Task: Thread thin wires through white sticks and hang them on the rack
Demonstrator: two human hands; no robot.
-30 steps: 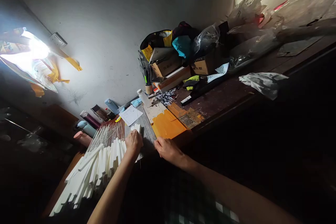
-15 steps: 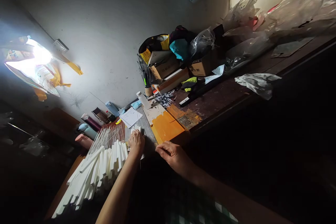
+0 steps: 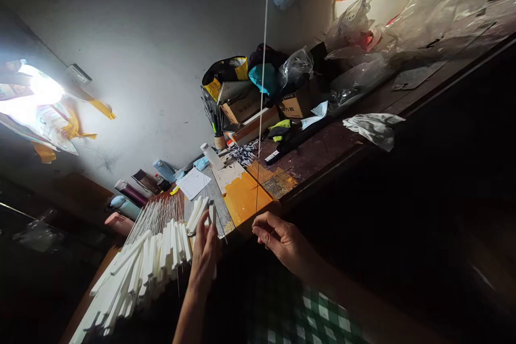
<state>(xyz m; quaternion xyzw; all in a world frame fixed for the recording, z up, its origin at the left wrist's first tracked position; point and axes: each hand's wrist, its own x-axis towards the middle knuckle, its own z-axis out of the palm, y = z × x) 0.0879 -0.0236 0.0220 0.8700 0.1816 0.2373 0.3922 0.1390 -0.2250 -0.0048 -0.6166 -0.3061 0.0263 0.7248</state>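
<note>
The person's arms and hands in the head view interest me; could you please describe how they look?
The left hand and right hand are ungloved. The left forearm shows no sleeve; the right forearm also looks bare but fades into shadow. No watch can be made out. Green-and-white checked cloth, apparently worn, shows between them.
</note>
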